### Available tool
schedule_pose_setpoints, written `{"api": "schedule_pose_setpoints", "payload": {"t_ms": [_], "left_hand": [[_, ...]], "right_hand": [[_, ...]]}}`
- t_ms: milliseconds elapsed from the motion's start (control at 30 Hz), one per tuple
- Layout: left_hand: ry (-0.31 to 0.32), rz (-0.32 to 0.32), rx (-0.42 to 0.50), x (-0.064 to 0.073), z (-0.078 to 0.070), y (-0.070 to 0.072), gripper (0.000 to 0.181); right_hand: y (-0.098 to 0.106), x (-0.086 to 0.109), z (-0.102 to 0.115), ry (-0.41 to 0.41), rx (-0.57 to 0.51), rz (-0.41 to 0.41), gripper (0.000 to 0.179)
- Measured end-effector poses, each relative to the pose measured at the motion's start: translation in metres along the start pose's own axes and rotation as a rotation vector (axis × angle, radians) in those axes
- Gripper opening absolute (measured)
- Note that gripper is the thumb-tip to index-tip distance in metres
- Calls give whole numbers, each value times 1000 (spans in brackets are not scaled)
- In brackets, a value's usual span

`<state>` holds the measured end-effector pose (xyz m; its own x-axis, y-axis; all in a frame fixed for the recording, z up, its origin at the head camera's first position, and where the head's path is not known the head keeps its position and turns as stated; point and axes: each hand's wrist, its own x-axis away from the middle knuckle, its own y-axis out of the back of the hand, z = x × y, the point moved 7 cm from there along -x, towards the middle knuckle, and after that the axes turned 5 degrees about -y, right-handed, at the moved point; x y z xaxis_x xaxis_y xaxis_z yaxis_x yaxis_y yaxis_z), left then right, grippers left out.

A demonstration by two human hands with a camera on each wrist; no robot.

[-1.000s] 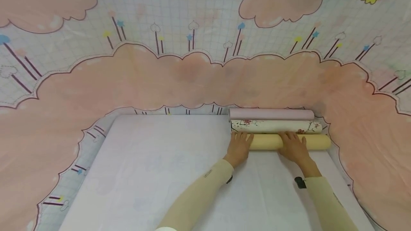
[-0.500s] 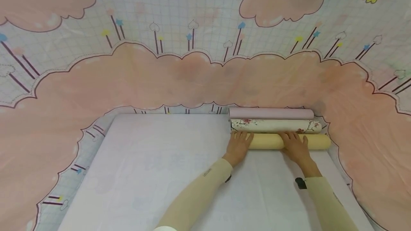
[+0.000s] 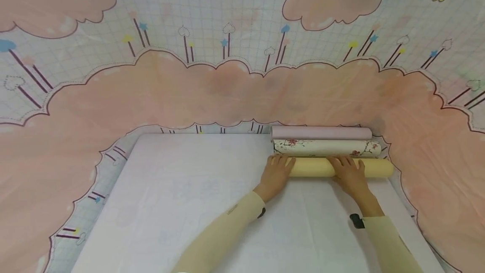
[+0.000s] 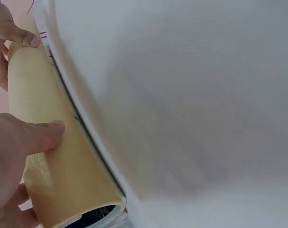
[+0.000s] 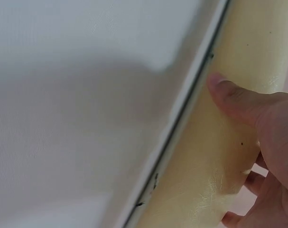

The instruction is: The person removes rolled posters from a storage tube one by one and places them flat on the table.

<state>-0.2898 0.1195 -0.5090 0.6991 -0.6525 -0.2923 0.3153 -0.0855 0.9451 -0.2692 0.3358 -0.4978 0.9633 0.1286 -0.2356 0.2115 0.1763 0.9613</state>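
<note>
A yellow wallpaper roll (image 3: 312, 167) lies crosswise on the right part of the white table, nearest to me of three rolls. My left hand (image 3: 275, 175) grips its left end, thumb on the near side and fingers over the far side. In the left wrist view the hollow end of the yellow roll (image 4: 72, 175) shows just beyond that hand (image 4: 11, 156). Right of the roll's middle, my right hand (image 3: 348, 177) holds it the same way. Its thumb lies along the yellow surface in the right wrist view, close to the roll's long edge (image 5: 155, 178).
Behind the yellow roll lie a cream roll with red blossoms (image 3: 322, 148) and a pale pink roll (image 3: 322, 132), side by side. The white tabletop (image 3: 182, 205) stretches left and toward me. Patterned cloth (image 3: 227, 92) surrounds the table on its far and side edges.
My left hand and forearm have shifted slightly left along the yellow roll. The roll's right end sits slightly farther right. The other two rolls appear unmoved.
</note>
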Motion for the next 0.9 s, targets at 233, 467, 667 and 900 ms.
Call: {"api": "schedule_pose_setpoints", "payload": {"t_ms": [233,467,667,900], "left_hand": [[5,16,-10,18,10,7,54],[-13,-46,-33,37,22,18,51],[-13,-43,-21,52,28,20,49],[-11,-43,-17,65,35,22,52]], "right_hand": [[7,6,20,46,-10,-60,75],[8,8,39,71,-7,-91,76],[4,11,53,89,6,-89,77],[-2,11,62,90,21,-67,77]]}}
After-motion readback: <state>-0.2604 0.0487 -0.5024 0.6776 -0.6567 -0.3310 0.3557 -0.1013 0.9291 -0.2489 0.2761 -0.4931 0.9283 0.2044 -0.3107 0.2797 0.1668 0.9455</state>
